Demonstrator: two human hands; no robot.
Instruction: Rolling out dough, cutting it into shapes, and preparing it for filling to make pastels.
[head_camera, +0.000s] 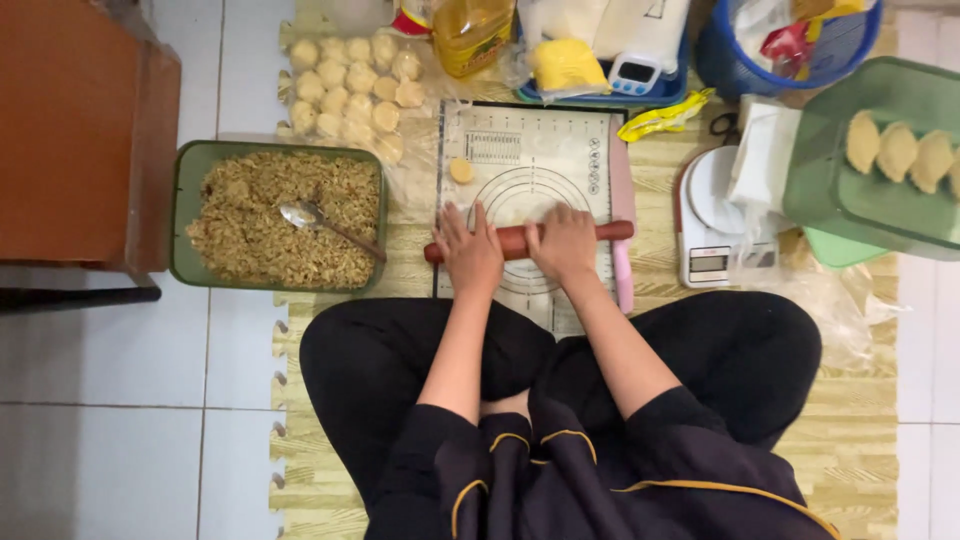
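Note:
I sit cross-legged on the floor. A reddish-brown rolling pin (608, 231) lies across a white baking mat (560, 140) printed with circles. My left hand (466, 248) presses flat on the pin's left part, fingers spread. My right hand (564, 243) rests on its middle, fingers curled over it. A flattened piece of pale dough (528, 207) shows just beyond the pin. A small dough ball (461, 170) sits on the mat's upper left.
Left: a green tray (181, 215) of crumbly brown filling with a spoon (306, 215). Several dough balls (350, 85) lie behind it. Right: a white kitchen scale (706, 215), a green lid (840, 190) bearing folded pastries (897, 150), a blue basket (735, 60). An oil bottle (470, 35) stands behind.

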